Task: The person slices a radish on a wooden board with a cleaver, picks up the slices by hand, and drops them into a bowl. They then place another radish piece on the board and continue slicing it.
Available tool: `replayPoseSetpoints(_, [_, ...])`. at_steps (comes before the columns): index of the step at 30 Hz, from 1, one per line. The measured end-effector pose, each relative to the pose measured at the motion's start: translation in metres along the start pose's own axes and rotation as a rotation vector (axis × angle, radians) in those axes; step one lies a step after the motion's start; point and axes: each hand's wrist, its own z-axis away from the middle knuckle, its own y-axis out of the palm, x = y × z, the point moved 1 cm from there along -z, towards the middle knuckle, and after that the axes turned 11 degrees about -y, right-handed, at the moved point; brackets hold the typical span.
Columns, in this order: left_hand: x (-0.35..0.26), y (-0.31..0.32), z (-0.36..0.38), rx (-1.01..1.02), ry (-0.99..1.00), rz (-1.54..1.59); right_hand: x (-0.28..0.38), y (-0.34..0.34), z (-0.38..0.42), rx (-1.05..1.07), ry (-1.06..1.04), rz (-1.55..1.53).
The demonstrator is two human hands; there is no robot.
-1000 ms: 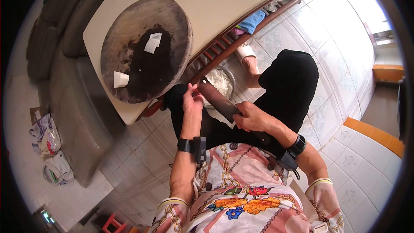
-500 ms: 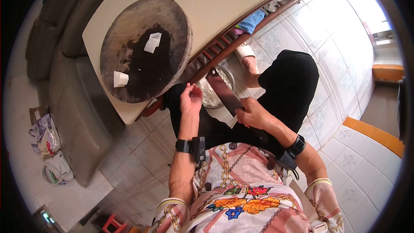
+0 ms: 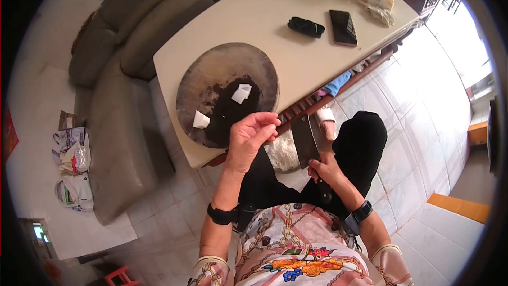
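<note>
My right hand is wrapped round the black handle of a cleaver, its broad blade pointing away from me over my lap. My left hand hovers by the near right edge of a round wooden chopping board, fingers half bent and no object visible in them. On the board's dark wet patch lie some white pieces. Another white chunk sits near the board's left edge. Below the table, between my knees, a basin holds white shreds, partly hidden by the blade.
The board rests on a cream table. A phone and a black case lie farther along it. A grey sofa runs along the left. Bags stand on the floor beyond.
The view has shifted, showing more of the table. My left hand has risen toward the board's edge, its fingers extending. The cleaver stays in my right hand, its blade now more upright in view.
</note>
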Motion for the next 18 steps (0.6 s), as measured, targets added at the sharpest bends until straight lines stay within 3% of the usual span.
replayPoseSetpoints(3, [-0.019, -0.010, -0.007, -0.056, 0.102, -0.071, 0.005, 0.002, -0.003, 0.050, 0.010, 0.054])
replayPoseSetpoints(5, [-0.021, -0.023, -0.021, -0.392, 0.366, -0.630, 0.009, 0.006, -0.004, 0.080, 0.030, 0.086])
replayPoseSetpoints(6, [-0.019, -0.029, -0.028, -0.398, 0.378, -0.629, 0.008, 0.008, -0.006, 0.083, 0.018, 0.091])
replayPoseSetpoints(8, [-0.015, -0.039, -0.041, -0.607, 0.574, -1.027, 0.006, 0.012, -0.009, 0.062, -0.014, 0.044])
replayPoseSetpoints(18, [-0.001, -0.050, -0.015, -0.679, 0.494, -1.018, 0.074, 0.003, 0.040, 0.154, -0.015, 0.203])
